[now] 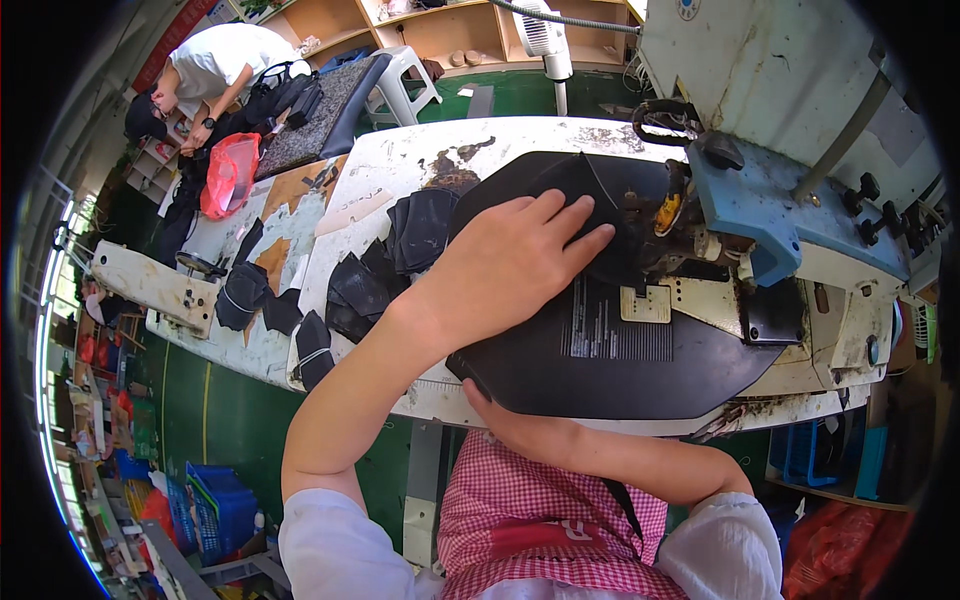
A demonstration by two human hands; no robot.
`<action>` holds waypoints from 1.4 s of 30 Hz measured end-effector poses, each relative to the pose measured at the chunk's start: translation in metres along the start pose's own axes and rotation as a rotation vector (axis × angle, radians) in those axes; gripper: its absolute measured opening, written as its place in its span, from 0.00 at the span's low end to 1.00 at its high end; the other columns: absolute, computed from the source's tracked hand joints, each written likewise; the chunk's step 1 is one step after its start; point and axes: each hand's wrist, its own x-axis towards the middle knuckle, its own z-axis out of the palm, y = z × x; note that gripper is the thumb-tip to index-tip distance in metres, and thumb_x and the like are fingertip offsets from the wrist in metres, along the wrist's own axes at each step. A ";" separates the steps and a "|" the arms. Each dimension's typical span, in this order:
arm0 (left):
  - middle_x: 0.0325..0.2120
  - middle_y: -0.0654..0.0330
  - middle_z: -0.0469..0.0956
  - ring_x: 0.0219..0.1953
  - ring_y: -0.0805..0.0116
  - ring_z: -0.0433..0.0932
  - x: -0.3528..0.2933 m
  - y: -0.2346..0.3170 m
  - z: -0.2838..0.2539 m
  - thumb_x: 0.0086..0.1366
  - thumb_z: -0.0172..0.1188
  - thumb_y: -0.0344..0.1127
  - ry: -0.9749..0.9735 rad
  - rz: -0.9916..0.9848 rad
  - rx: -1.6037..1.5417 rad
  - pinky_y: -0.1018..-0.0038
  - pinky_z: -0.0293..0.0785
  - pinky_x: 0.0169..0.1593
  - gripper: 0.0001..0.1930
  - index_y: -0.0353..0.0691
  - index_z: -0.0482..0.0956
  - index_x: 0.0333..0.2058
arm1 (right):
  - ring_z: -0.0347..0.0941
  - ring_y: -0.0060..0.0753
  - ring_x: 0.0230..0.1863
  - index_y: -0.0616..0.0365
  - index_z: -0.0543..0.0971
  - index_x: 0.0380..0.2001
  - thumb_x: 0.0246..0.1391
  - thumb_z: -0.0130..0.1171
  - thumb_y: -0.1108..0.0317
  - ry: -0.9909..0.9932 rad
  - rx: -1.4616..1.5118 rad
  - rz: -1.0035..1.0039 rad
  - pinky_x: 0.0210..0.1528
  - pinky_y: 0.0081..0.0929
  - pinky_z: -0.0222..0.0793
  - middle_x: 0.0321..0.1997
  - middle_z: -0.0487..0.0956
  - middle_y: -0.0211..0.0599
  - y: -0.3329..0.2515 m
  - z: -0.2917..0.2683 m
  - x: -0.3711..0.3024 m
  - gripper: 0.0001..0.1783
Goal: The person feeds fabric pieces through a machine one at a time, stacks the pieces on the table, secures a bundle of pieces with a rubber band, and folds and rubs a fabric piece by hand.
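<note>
White bench carried black panel; left hand lay on it, fingers outstretched; right hand met near edge, fingers mostly hidden, couldn't tell grip.

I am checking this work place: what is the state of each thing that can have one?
Black panel: lying on the table
Left hand: palm down on the panel, fingers parted
Right hand: at the panel's near edge, fingers partly hidden
Blue machine: running or stopped, cannot tell
Black pieces: stacked
Stool: upright
Fan: upright; spinning unclear
</note>
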 end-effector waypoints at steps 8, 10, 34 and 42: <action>0.49 0.54 0.78 0.50 0.58 0.77 -0.018 -0.054 0.009 0.58 0.54 0.24 0.157 -0.279 0.052 0.66 0.76 0.52 0.20 0.39 0.78 0.51 | 0.73 0.54 0.53 0.66 0.73 0.55 0.62 0.48 0.66 0.034 1.002 0.310 0.57 0.43 0.69 0.53 0.75 0.55 0.019 -0.043 0.016 0.22; 0.49 0.53 0.78 0.51 0.55 0.76 -0.064 -0.088 0.003 0.59 0.54 0.22 0.385 -0.413 0.118 0.64 0.74 0.54 0.21 0.39 0.77 0.53 | 0.72 0.53 0.56 0.65 0.73 0.56 0.64 0.51 0.65 -0.108 0.707 0.271 0.60 0.40 0.65 0.55 0.75 0.54 0.033 -0.055 -0.006 0.21; 0.52 0.70 0.78 0.60 0.66 0.67 -0.150 0.102 -0.009 0.55 0.66 0.44 0.437 0.051 0.268 0.55 0.57 0.63 0.24 0.56 0.80 0.52 | 0.80 0.37 0.29 0.64 0.79 0.37 0.45 0.69 0.82 0.602 1.118 0.243 0.29 0.24 0.75 0.32 0.80 0.46 0.024 -0.146 -0.056 0.13; 0.46 0.52 0.81 0.47 0.54 0.80 -0.028 0.045 -0.022 0.55 0.63 0.32 0.216 -0.011 -0.464 0.63 0.77 0.47 0.15 0.38 0.83 0.43 | 0.75 0.44 0.37 0.56 0.83 0.46 0.31 0.70 0.76 0.474 0.420 0.244 0.44 0.38 0.72 0.39 0.78 0.45 0.078 -0.188 -0.067 0.30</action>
